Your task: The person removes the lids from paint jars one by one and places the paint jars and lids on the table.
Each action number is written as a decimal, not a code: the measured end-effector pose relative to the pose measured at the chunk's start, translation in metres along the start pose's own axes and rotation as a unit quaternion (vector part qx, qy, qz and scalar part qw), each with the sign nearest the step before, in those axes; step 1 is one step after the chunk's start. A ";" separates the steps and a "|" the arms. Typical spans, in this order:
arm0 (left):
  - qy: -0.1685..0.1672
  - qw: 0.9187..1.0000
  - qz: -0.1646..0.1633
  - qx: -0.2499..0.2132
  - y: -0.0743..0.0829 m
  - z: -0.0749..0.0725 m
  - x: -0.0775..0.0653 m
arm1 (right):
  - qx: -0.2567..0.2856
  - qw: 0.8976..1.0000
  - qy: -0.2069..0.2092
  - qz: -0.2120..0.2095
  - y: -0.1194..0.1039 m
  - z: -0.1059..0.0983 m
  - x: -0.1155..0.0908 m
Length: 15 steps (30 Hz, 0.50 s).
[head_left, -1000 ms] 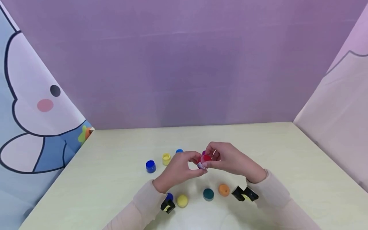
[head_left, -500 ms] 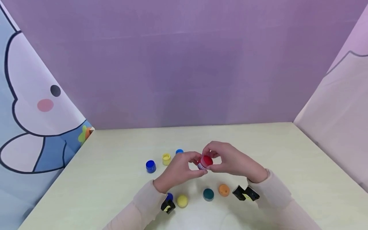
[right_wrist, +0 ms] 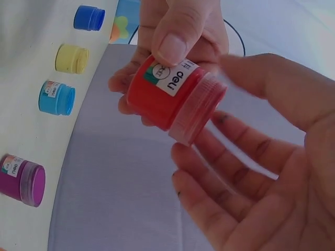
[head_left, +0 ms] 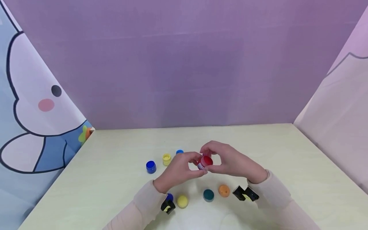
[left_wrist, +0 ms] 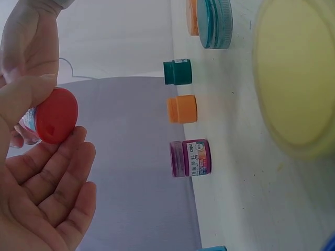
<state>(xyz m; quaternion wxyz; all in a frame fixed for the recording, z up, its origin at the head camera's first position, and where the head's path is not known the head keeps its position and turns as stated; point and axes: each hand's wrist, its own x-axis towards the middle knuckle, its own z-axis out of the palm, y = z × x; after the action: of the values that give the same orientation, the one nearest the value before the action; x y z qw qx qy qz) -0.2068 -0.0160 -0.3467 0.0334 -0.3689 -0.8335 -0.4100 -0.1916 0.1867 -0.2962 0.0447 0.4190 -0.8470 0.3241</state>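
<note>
My left hand (head_left: pixel 178 167) grips a small red paint jar (right_wrist: pixel 154 99) over the table, its thumb pressed on the label. The jar lies tilted, with its clear ridged lid (right_wrist: pixel 199 112) toward my right hand (head_left: pixel 231 158). That hand is spread loosely around the lid in the right wrist view, fingertips right at the rim and the blurred thumb lifted beside it. The jar's red base shows in the left wrist view. Behind the hands stands a purple paint jar (left_wrist: pixel 191 158).
Farther back are a dark blue jar (head_left: pixel 150 167), a yellow jar (head_left: pixel 166 159) and a light blue jar (right_wrist: pixel 56 98). Nearer me stand another yellow jar (head_left: pixel 182 201), a teal jar (head_left: pixel 208 195) and an orange jar (head_left: pixel 224 190). A blue one (head_left: pixel 170 196) is partly behind my left wrist.
My right thumb has moved off the lid's face to its near edge, and the right fingers have shifted left along the far side. The left hand and the jar have stayed nearly in place.
</note>
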 end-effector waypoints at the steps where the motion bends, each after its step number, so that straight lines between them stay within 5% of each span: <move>1: -0.001 1.000 0.000 0.002 0.000 0.000 0.000 | -0.003 1.000 0.004 0.012 0.000 0.000 0.000; 8: -0.002 1.000 0.003 0.001 0.001 0.000 0.001 | 0.004 0.993 0.017 0.120 -0.003 -0.001 -0.001; 15: -0.007 1.000 -0.012 0.008 0.002 0.000 0.001 | 0.006 0.991 -0.004 0.135 -0.003 -0.001 -0.001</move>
<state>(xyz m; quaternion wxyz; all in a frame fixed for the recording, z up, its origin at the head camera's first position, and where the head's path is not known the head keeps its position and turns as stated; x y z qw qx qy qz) -0.2063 -0.0144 -0.3453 0.0254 -0.3616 -0.8414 -0.4008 -0.1889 0.1871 -0.2939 -0.0052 0.3020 -0.8942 0.3304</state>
